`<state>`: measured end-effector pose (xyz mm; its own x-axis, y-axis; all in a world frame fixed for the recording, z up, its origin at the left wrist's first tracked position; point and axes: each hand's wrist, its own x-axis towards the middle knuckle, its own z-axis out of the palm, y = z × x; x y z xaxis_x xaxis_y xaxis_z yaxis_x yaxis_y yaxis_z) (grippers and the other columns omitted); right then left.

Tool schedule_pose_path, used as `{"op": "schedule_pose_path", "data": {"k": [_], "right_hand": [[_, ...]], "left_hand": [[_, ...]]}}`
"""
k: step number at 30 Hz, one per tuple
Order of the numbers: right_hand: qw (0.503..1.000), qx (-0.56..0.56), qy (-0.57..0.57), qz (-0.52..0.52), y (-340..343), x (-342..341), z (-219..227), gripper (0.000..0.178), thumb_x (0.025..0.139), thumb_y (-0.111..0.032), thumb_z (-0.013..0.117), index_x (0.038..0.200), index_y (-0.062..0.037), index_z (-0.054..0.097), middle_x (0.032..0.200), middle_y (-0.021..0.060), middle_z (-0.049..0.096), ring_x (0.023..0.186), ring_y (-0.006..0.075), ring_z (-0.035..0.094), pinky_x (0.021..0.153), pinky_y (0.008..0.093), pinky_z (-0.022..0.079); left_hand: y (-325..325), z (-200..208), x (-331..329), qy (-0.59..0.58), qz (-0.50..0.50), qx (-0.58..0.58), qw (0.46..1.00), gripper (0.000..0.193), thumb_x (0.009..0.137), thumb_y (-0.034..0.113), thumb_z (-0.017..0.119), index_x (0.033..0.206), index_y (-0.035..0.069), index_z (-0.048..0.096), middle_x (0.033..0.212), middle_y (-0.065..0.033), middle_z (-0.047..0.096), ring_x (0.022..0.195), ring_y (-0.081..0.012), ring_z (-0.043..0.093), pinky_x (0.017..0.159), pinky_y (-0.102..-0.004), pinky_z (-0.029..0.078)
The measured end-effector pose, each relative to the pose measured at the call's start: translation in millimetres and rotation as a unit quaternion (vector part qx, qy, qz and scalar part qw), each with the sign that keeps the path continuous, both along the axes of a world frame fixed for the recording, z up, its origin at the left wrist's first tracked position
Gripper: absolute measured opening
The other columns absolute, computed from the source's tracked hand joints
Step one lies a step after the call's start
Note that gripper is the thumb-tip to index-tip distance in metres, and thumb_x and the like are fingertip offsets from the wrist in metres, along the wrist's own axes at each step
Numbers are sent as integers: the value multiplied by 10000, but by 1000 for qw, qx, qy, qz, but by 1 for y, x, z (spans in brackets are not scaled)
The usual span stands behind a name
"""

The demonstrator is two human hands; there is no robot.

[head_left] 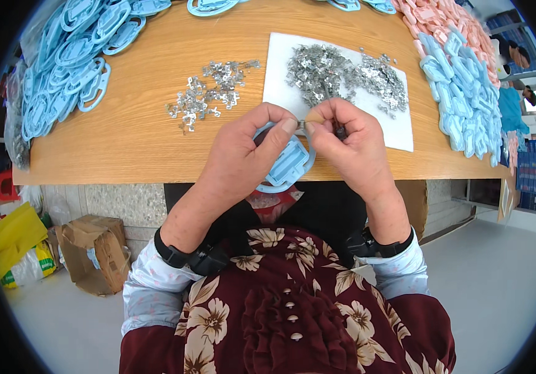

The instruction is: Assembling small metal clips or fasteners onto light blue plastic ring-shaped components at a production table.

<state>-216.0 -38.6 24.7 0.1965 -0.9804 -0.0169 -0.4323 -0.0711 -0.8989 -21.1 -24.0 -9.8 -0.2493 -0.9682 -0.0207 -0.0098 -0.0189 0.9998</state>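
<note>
My left hand and my right hand meet at the table's front edge, fingertips pinched from both sides on a small ridged metal piece that looks like a spring. A dark object, partly hidden, shows between the curled fingers of my right hand; its kind is unclear. Below my fingertips a light blue plastic part, rounded with a recessed rectangular middle, overhangs the table edge, its upper portion covered by my left hand. Just beyond my hands, many small metal pieces lie heaped on a white sheet.
Loose metal clips are scattered on the wooden table at left. Blue oval plastic parts pile up at far left. Blue parts and pink parts fill the right side. An opened cardboard box stands on the floor.
</note>
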Motion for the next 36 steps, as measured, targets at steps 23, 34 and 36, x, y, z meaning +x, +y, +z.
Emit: {"op": "schedule_pose_path", "data": {"k": [23, 34, 36], "right_hand": [[939, 189, -286, -19, 24, -9, -23, 62, 923, -113, 633, 932, -53, 638, 844, -44, 600, 685, 9, 438, 591, 189, 347], [989, 66, -89, 97, 6, -42, 8, 115, 808, -82, 651, 900, -20, 623, 978, 10, 595, 905, 91, 529, 812, 258, 441], [992, 10, -106, 60, 7, -36, 12, 52, 830, -47, 655, 867, -25, 626, 1027, 30, 576, 907, 82, 514, 797, 232, 414]], "left_hand": [[-3, -3, 4, 226, 86, -2, 970, 357, 1043, 76, 497, 1392, 58, 425, 1070, -38, 615, 909, -75, 564, 801, -235, 481], [-32, 35, 17, -83, -149, 22, 985, 425, 934, 165, 695, 1302, 14, 545, 882, 22, 598, 833, -64, 589, 735, -234, 492], [-30, 30, 16, -79, -127, 56, 987, 422, 932, 174, 696, 1293, 13, 549, 880, 23, 597, 824, -63, 589, 733, -234, 496]]}}
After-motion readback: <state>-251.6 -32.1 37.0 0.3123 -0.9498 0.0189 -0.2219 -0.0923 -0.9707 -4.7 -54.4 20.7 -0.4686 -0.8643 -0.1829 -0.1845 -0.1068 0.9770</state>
